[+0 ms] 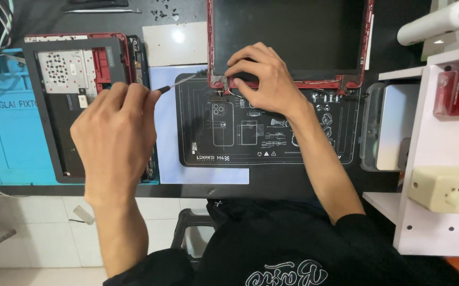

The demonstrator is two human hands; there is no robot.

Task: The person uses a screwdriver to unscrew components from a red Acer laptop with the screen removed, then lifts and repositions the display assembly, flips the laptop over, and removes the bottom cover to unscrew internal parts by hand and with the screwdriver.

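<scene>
The left hand [114,139] is closed around the dark handle of a thin screwdriver [179,82], whose metal shaft runs up and to the right so that its tip meets the left hinge [217,82] of a red-framed laptop screen panel [287,37] lying at the far side of the bench [272,182]. The right hand [264,77] lies curled over the near edge of that panel, fingers pressing down just right of the hinge; it grips nothing, it only steadies the frame. Beneath the panel's near edge lies a black repair mat [272,132] printed with white outlines, and to the left rests the opened laptop base [76,100] on a blue mat [7,143]. Small dark screws [163,13] lie scattered at the far edge, well apart from both hands. To work this hinge well, I judge that the shaft wants to sit squarely in the screw head rather than at a slant, with steady downward pressure from the right hand so the panel cannot shift and the tip cannot slip onto the dark screen.
</scene>
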